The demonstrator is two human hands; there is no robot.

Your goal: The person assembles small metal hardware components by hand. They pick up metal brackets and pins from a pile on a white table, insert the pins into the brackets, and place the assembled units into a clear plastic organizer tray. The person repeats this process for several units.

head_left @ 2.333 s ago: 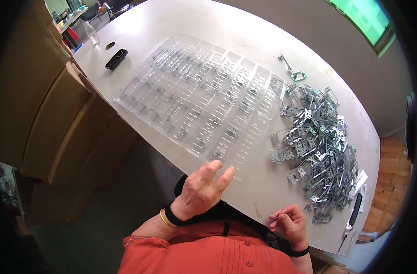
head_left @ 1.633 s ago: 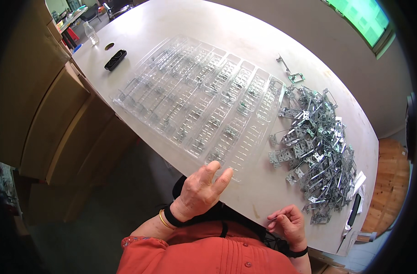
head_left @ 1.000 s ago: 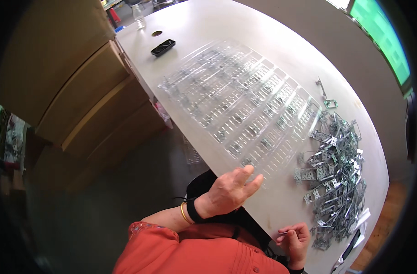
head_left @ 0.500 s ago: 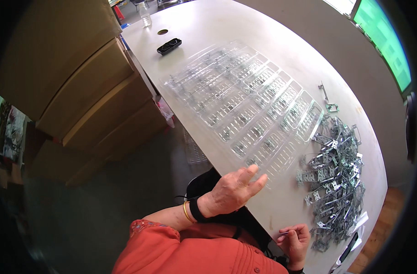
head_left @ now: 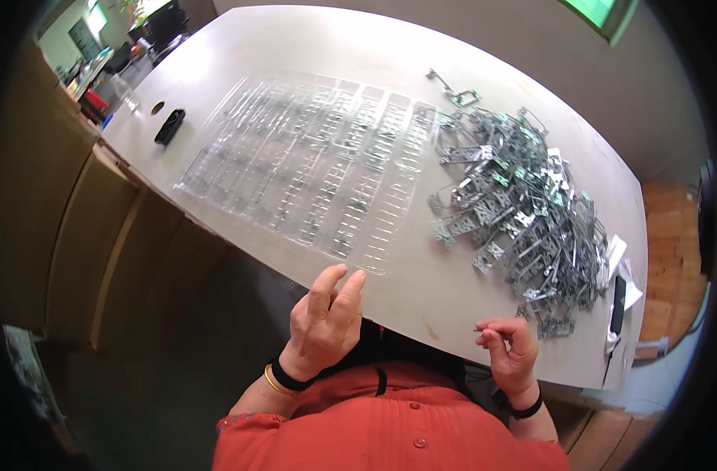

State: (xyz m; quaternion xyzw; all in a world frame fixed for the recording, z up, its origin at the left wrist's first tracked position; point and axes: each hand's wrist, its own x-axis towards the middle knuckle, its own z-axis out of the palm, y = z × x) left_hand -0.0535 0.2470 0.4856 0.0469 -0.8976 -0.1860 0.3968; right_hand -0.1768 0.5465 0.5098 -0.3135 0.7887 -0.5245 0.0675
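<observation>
My left hand (head_left: 325, 323) hovers at the table's front edge, just short of a clear plastic tray (head_left: 374, 263). Its fingers are apart and hold nothing. Over to the right, my right hand (head_left: 511, 352) is closed in a pinch at the table edge; a tiny thin piece shows at its fingertips, too small to name. Rows of small metal parts lie in the long pockets of the tray, which spreads across the middle of the table. Beyond my right hand is a heap of silvery stamped metal brackets (head_left: 523, 212), tangled together.
One bracket (head_left: 456, 90) lies apart behind the heap. A black-handled tool (head_left: 617, 304) rests on white paper (head_left: 632, 292) at the right edge. A black plastic holder (head_left: 170, 126), a cable hole (head_left: 158, 107) and a clear bottle (head_left: 125, 92) are far left. Cardboard boxes (head_left: 68, 228) stand left of the table.
The view has swung to the right, so the table and heap sit further left and more level. My left hand stays open near the tray's end; the right keeps its pinch.
</observation>
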